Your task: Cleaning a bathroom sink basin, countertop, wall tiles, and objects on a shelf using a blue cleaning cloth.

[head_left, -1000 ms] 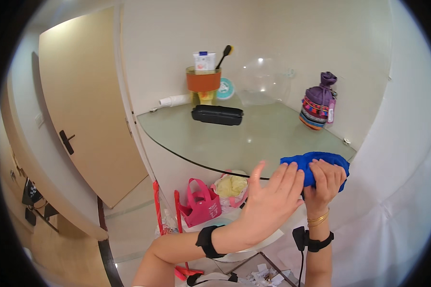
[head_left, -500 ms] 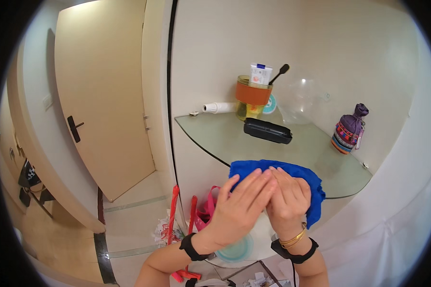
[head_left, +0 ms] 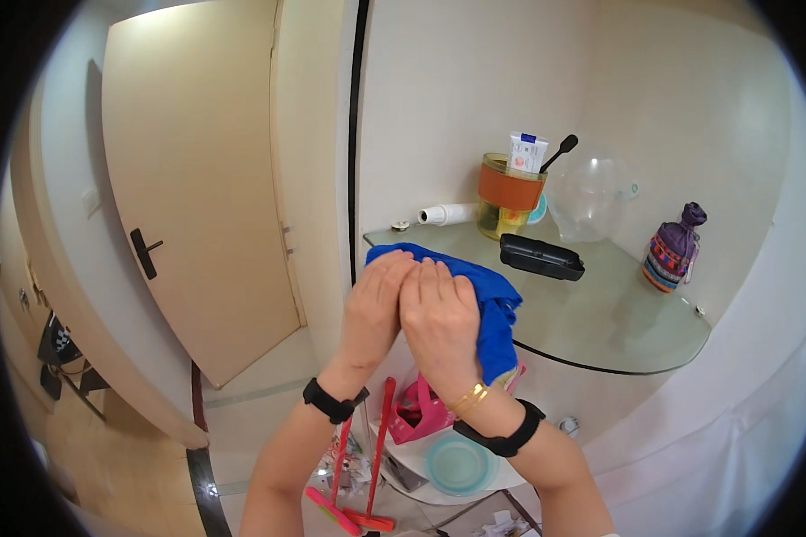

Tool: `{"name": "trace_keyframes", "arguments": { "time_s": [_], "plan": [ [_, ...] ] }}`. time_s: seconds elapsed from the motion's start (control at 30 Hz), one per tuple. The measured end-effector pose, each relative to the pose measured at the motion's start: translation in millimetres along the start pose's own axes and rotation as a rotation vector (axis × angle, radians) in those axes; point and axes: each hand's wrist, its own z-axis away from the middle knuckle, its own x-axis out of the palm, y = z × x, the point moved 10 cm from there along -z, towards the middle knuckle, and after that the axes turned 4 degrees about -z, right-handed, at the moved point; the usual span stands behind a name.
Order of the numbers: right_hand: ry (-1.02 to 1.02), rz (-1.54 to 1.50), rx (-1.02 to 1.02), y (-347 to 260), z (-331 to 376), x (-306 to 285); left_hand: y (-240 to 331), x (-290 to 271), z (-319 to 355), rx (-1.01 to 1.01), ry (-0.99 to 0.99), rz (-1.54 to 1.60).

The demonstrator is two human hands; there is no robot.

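blue cloth (head_left: 484,295) is pressed at the left edge of the glass surface (head_left: 618,322), part draped over its rim | left hand (head_left: 376,300) and right hand (head_left: 439,322) are laid flat on it side by side, grip released, fingers extended | black case (head_left: 541,257) lies just beyond the cloth

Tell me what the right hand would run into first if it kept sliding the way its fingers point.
The right hand lies flat on the blue cloth, fingers pointing toward the back left corner of the glass shelf. Straight on, it probably meets the wall, near the white tube; depth is unclear.
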Motion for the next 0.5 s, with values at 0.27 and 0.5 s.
{"name": "trace_keyframes", "arguments": {
  "time_s": [0.27, 0.5],
  "plan": [
    [0.051, 0.087, 0.104, -17.2, -21.1, 43.2, -51.8, 16.1, -0.1, -0.071, -0.067, 0.032],
    [0.09, 0.112, 0.127, -25.0, -20.2, 67.2, -91.7, 36.2, 17.4, -0.125, -0.028, 0.023]
  ]
}}
